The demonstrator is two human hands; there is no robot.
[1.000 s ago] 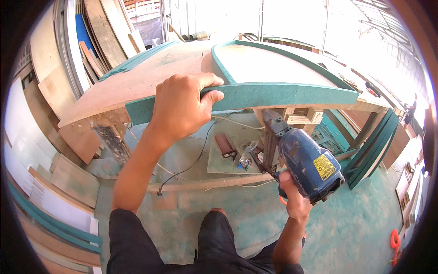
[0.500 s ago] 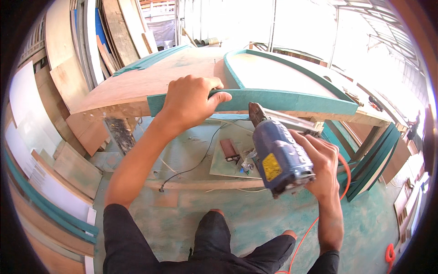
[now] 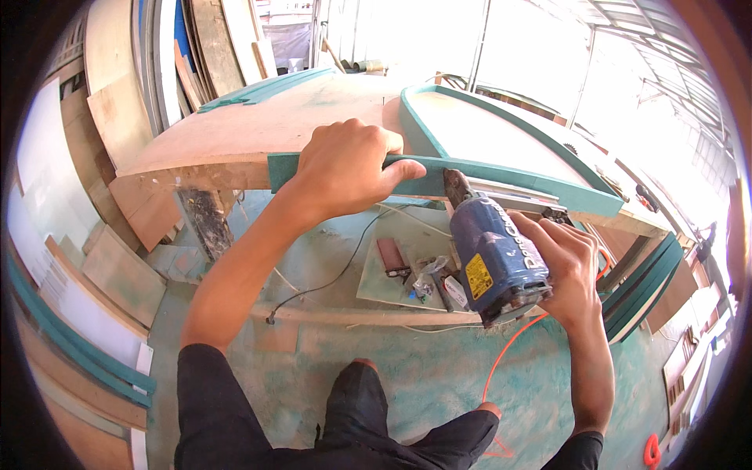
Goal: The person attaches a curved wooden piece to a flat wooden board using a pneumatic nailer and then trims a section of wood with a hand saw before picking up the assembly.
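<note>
A long green strip is held on edge along the front of the counter, its face turned toward the person. It is gripped near its left end by the left hand: the thumb is laid along the front face and the fingers are hooked over the top edge, so the strip is enclosed directly beneath the palm. A short length is left protruding to the left of that hand, and the longer part is extended to its right.

A blue nail gun is held up by the right hand, which is closed at the tool's right side; the grip itself is mostly hidden by the body. The tool's nose is raised to the front of the strip, just to the right of the left thumb; whether contact is made cannot be told. From behind the strip, a curved green piece is seen rising across the counter top.

An orange hose is seen below the right hand. Under the counter, a reddish-brown box and a clear plastic bag are set on a board, well apart from both hands.
</note>
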